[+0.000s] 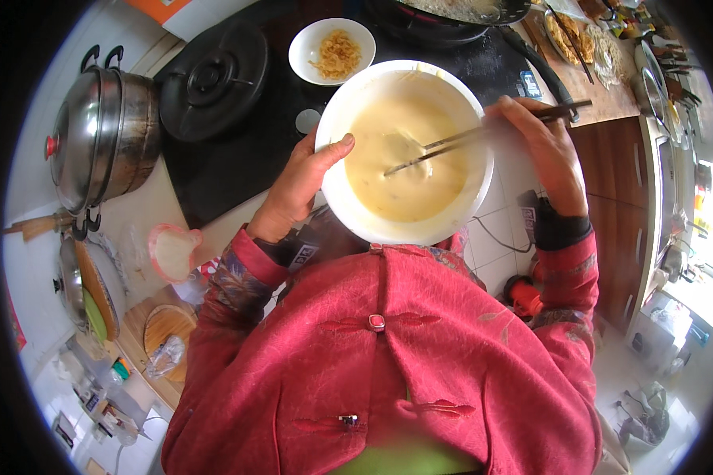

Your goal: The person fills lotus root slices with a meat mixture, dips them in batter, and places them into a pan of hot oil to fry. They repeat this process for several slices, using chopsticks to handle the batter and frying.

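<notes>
My left hand (300, 184) grips the left rim of a large white bowl (481, 196), its thumb lying over the inner edge. Pale yellow batter (392, 196) fills the lower part of the bowl. Dark chopsticks (457, 138) are held in my right hand (540, 145), at the bowl's right side, and their tips dip into the batter. The right hand is slightly blurred. Just beyond the bowl stands a smaller white bowl (300, 53) with brownish-yellow shreds (336, 54) in it.
A black cooktop (226, 172) spreads beyond the bowl, with a burner (214, 80) at left and a wok (511, 12) at the top. A steel steamer pot (125, 136) stands left. On a wooden board (615, 107) at right lies a plate of fried food (570, 41).
</notes>
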Demonstrator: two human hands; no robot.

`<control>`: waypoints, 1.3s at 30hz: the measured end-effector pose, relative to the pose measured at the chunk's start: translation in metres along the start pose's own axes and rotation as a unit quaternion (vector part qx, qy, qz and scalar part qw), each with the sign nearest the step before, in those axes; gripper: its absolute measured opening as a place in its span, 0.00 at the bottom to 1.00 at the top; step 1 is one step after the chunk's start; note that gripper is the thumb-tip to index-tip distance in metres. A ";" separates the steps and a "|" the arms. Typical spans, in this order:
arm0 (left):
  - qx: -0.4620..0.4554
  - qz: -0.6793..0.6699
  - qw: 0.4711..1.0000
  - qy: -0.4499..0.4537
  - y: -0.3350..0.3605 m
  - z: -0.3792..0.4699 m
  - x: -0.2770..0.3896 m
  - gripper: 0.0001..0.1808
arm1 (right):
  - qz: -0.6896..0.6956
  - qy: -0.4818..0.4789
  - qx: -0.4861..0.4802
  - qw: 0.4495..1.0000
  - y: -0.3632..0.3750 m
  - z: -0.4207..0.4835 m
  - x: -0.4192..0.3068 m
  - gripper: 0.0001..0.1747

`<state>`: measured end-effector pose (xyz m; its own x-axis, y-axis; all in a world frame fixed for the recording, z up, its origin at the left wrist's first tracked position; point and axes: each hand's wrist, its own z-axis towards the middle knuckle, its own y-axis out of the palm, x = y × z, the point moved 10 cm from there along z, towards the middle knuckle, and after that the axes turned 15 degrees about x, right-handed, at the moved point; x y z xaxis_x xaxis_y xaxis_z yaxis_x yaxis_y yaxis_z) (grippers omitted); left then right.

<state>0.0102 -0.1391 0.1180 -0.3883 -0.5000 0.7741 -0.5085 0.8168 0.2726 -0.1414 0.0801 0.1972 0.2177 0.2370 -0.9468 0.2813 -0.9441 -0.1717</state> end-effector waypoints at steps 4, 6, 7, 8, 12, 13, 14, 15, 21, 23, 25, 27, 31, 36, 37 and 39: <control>-0.007 -0.006 1.000 0.004 0.006 -0.005 -0.004 0.26 | 0.013 0.024 0.016 1.000 -0.002 0.004 0.019 0.18; 0.004 -0.007 1.000 -0.010 0.003 -0.007 -0.007 0.26 | 0.047 -0.027 0.024 0.998 -0.008 -0.002 0.019 0.17; 0.010 -0.013 1.000 -0.020 0.002 -0.007 -0.009 0.26 | 0.022 0.019 0.046 0.999 -0.014 0.000 0.033 0.18; 0.013 -0.010 1.000 -0.013 0.002 -0.008 -0.009 0.26 | 0.034 0.011 0.060 0.998 -0.020 -0.004 0.038 0.17; 0.025 -0.016 1.000 0.003 0.000 -0.009 -0.008 0.24 | 0.097 -0.067 0.100 0.988 -0.035 -0.019 0.042 0.15; 0.016 -0.023 1.000 0.014 0.002 -0.009 -0.006 0.24 | 0.104 -0.045 0.141 0.984 -0.045 -0.020 0.050 0.15; 0.017 -0.031 0.999 0.001 0.001 -0.009 -0.008 0.25 | 0.063 -0.165 0.133 0.975 -0.044 -0.028 0.030 0.15; 0.010 -0.040 0.999 -0.004 0.002 -0.009 -0.008 0.25 | 0.112 -0.107 0.157 0.975 -0.051 -0.026 0.041 0.16; -0.036 -0.091 0.995 0.015 0.011 -0.012 0.004 0.25 | 0.280 -0.057 0.238 0.928 -0.076 -0.028 0.029 0.16; -0.047 -0.092 0.994 0.040 0.013 -0.012 0.010 0.24 | 0.307 -0.082 0.244 0.916 -0.079 -0.024 0.011 0.15; -0.068 -0.089 0.991 0.080 0.015 -0.013 0.019 0.24 | 0.343 -0.109 0.236 0.903 -0.081 -0.020 -0.007 0.15; -0.056 -0.040 0.988 0.140 0.011 -0.011 0.029 0.23 | 0.337 -0.115 0.247 0.901 -0.084 -0.015 -0.019 0.14; 0.006 0.009 0.982 0.187 -0.002 -0.002 0.040 0.20 | 0.312 -0.128 0.250 0.907 -0.082 -0.006 -0.036 0.14; -0.018 -0.045 0.990 0.135 -0.002 0.008 0.047 0.21 | 0.290 -0.140 0.247 0.914 -0.072 0.010 -0.050 0.15; -0.036 -0.086 0.988 0.121 -0.001 0.009 0.049 0.21 | 0.287 -0.143 0.241 0.916 -0.068 0.014 -0.053 0.15; -0.051 -0.158 0.984 0.067 -0.001 0.014 0.048 0.21 | 0.284 -0.138 0.241 0.918 -0.063 0.021 -0.054 0.15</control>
<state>-0.0182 -0.1675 0.1469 -0.1138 -0.6970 0.7080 -0.5046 0.6545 0.5631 -0.1902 0.1215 0.2538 -0.0630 -0.3279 -0.9426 -0.2651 -0.9051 0.3325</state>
